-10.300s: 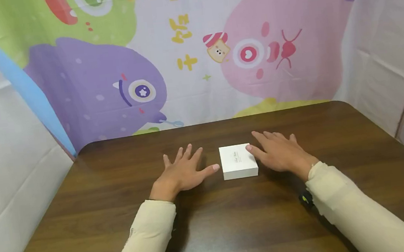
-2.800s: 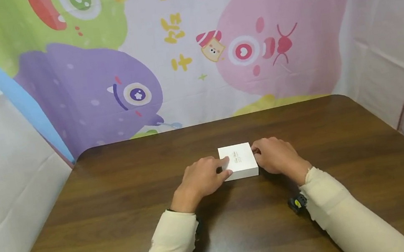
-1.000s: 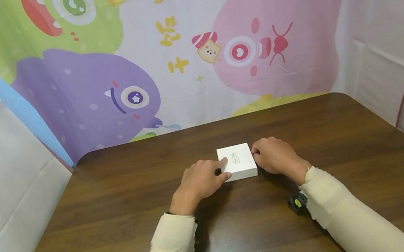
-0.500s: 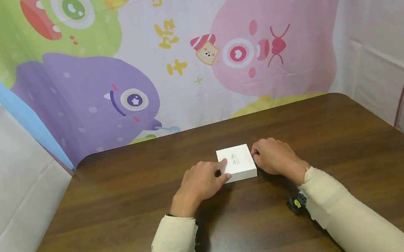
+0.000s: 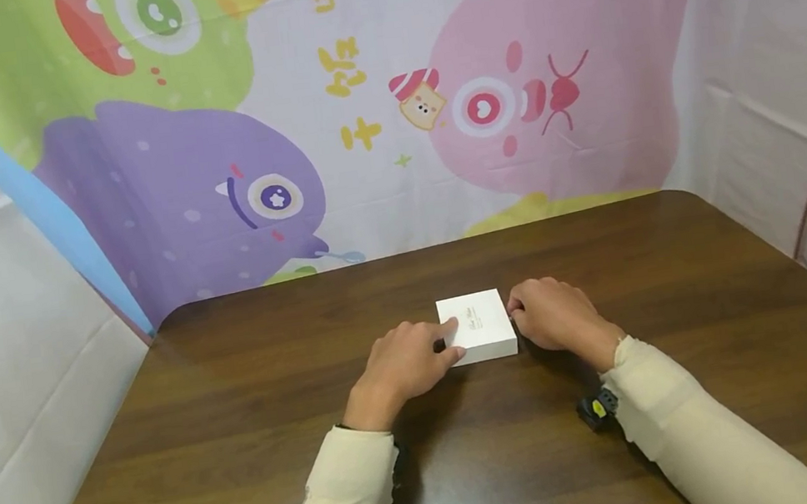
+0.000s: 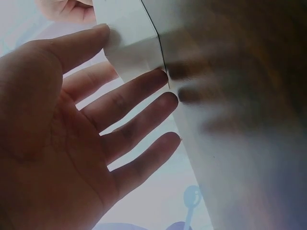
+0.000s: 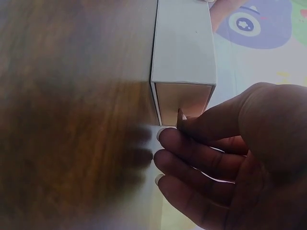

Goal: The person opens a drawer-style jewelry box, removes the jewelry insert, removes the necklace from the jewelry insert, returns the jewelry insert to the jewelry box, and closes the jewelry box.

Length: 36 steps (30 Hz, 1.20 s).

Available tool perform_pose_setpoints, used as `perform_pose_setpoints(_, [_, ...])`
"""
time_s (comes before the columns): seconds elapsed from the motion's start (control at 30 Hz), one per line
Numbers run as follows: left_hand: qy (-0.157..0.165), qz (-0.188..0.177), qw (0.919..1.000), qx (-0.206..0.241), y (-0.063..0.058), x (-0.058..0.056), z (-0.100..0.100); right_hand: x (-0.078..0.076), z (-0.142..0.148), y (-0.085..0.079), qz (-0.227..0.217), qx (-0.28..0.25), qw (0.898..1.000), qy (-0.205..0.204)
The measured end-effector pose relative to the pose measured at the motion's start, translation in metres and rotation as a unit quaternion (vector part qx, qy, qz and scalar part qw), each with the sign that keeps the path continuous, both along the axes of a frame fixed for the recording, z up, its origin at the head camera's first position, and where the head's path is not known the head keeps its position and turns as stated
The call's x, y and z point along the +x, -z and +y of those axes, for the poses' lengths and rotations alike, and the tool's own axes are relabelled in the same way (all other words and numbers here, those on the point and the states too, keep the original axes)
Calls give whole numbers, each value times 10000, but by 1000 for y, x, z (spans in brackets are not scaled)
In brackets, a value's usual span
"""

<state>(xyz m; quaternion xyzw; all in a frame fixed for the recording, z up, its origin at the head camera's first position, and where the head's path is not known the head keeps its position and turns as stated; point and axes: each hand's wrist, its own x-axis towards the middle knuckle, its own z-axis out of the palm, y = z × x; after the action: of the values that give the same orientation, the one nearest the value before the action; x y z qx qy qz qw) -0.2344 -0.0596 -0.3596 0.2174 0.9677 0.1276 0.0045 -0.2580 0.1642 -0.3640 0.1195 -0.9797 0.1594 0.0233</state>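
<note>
A small flat white box (image 5: 484, 330) with fine lettering on its lid lies on the brown table. My left hand (image 5: 402, 361) holds its left end, the index finger on top and the thumb at the front edge. In the left wrist view the other fingers of that hand (image 6: 105, 124) stretch past the box's end. On the opposite side my right hand (image 5: 553, 313) is bent close to the box's right end. The right wrist view shows the thumb and index finger pinching a small pull tab (image 7: 180, 116) on the recessed end panel (image 7: 170, 98).
The wood-grain table (image 5: 245, 439) has a rounded far edge. Right behind it hangs a cartoon-printed cloth (image 5: 367, 198), with pale wall panels (image 5: 18, 375) on the left and more on the right. Black wrist devices (image 5: 597, 409) sit under the sleeves.
Ten seconds ago both hands lay spread beside the box; since then the left took hold of it and the right moved to its end. Lately the pose barely differs, apart from slight camera shift.
</note>
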Motion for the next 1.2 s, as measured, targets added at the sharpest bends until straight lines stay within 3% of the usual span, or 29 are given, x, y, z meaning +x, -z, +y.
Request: perform_pose_setpoints(1.2, [-54, -15, 10000, 30, -1, 1, 1, 0, 1, 1, -8, 32, 10000, 26])
